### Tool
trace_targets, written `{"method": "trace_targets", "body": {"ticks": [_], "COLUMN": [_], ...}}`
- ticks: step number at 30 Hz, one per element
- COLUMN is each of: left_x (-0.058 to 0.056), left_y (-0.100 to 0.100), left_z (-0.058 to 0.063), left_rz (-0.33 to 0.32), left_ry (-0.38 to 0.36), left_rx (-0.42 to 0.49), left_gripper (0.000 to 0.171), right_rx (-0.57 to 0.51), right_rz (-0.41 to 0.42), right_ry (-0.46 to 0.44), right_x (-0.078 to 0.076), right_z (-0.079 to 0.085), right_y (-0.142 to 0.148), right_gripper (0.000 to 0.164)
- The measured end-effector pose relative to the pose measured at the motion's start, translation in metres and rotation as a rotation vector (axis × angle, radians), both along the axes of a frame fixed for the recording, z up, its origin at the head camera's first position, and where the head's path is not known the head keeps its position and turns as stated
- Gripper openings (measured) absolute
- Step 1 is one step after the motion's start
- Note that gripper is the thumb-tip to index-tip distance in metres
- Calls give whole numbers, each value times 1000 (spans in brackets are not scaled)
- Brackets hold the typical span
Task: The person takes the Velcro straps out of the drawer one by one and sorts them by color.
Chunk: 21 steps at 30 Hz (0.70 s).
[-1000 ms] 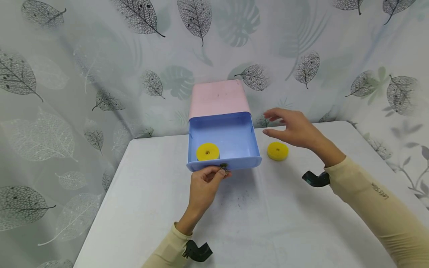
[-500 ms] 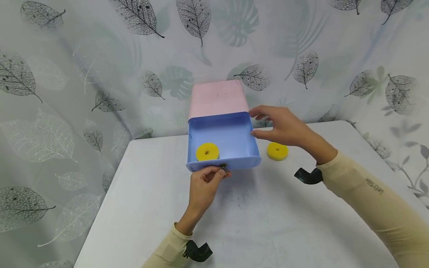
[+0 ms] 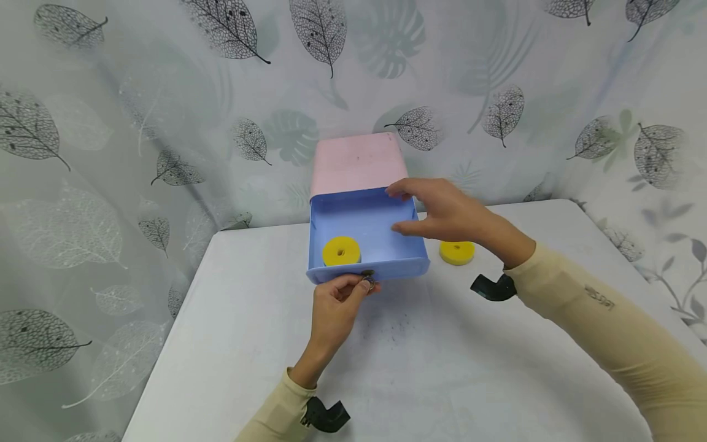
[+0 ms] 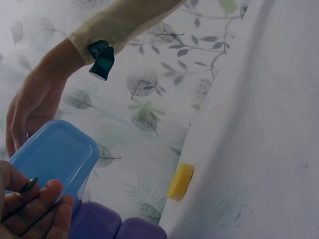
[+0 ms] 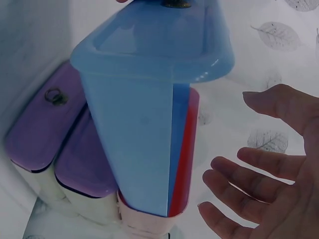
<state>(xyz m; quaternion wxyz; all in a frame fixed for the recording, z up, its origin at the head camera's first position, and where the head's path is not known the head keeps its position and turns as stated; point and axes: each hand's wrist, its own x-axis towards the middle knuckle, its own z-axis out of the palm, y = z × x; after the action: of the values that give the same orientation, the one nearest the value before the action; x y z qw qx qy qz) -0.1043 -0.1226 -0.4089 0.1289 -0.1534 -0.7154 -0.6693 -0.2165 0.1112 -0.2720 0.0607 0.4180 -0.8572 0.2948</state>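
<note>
A blue drawer (image 3: pixel 381 268) is pulled out of a pink case (image 3: pixel 359 164) at the back of the table. My left hand (image 3: pixel 334 310) pinches the small metal ring (image 3: pixel 369 282) on the drawer's front. Inside, at the front left, lies a yellow disc (image 3: pixel 331 253) with a hole in its middle. My right hand (image 3: pixel 444 212) hovers over the drawer's right side, thumb and fingers spread, holding nothing. A second yellow disc (image 3: pixel 456 253) lies on the table right of the drawer, partly covered by that hand in the head view.
Two purple drawer fronts (image 5: pixel 47 119), one with a metal ring (image 5: pixel 54 95), sit beside the blue drawer in the right wrist view. Leaf-printed cloth (image 3: pixel 276 80) hangs behind the white table (image 3: pixel 248 319). Dark specks (image 3: pixel 394 328) mark the tabletop in front.
My right hand has moved left, from above the table disc to over the drawer's right side. My left hand and the drawer have stayed in place.
</note>
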Motion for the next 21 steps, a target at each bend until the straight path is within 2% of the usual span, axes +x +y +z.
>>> {"method": "trace_targets", "body": {"ticks": [8, 21], "left_x": [-1, -1], "left_y": [0, 0], "left_z": [0, -2], "left_rz": [-5, -8], "left_ry": [11, 8], "left_rx": [11, 11], "left_gripper": [14, 14], "right_rx": [67, 89], "right_rz": [28, 58], "right_ry": [0, -26], "right_x": [-1, -3], "right_z": [2, 0], "right_y": [-15, -27], "right_gripper": [56, 60]}}
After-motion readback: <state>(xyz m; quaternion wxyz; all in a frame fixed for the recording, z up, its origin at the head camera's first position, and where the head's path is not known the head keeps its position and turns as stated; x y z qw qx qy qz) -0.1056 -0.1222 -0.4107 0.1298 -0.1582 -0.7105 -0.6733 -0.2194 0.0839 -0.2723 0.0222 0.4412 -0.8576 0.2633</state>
